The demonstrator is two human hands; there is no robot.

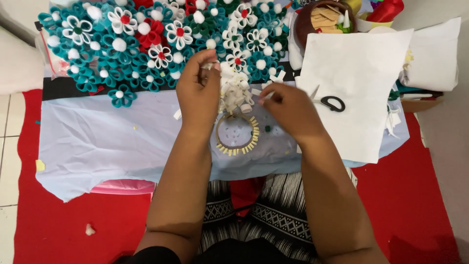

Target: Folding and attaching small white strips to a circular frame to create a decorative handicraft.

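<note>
My left hand (199, 87) is raised over the work cloth, pinching a small white felt piece (209, 65) between its fingertips. My right hand (289, 108) is beside it, fingers closed on another small white strip (267, 96). Between the hands lies a heap of folded white felt petals (235, 90). Just below them a ring (237, 134) edged with short yellowish strips rests on the pale blue cloth (107, 142).
A big pile of teal, white and red felt flowers with white pompoms (146, 39) fills the top left. Black-handled scissors (328, 102) lie on a white sheet (359, 88) at right. A brown bowl of sticks (325, 19) stands behind. Red mat (63, 230) underneath.
</note>
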